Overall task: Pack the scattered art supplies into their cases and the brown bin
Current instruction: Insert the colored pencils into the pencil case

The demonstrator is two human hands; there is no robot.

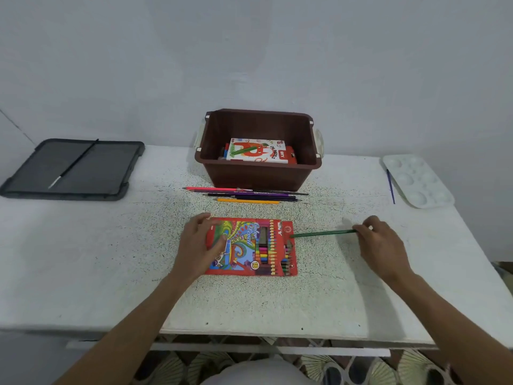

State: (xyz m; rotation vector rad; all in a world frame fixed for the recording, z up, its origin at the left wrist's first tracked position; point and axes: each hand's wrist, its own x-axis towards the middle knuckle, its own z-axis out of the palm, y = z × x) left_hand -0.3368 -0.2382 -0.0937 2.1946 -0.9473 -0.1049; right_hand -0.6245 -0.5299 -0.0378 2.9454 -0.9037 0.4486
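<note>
On the white table (111, 259), close to the person, lies a red pencil case (249, 247) with many coloured pencils inside. The left hand (198, 245) rests on the left end of the case, fingers spread loosely and pressing it down. The right hand (380, 243) pinches the back end of a green pencil (323, 233). The pencil's tip touches the case's right end (the open end).

Farther back stands the brown bin (258, 173). A box of oil pastels (256, 151) lies inside it. Just in front of the bin lie some loose pencils (244, 194), side by side.

Far left is a black tray (83, 173) with a black brush (73, 163) on top. Far right is a white paint palette (417, 180), and a thin blue brush (390, 186) lies just beside it.
</note>
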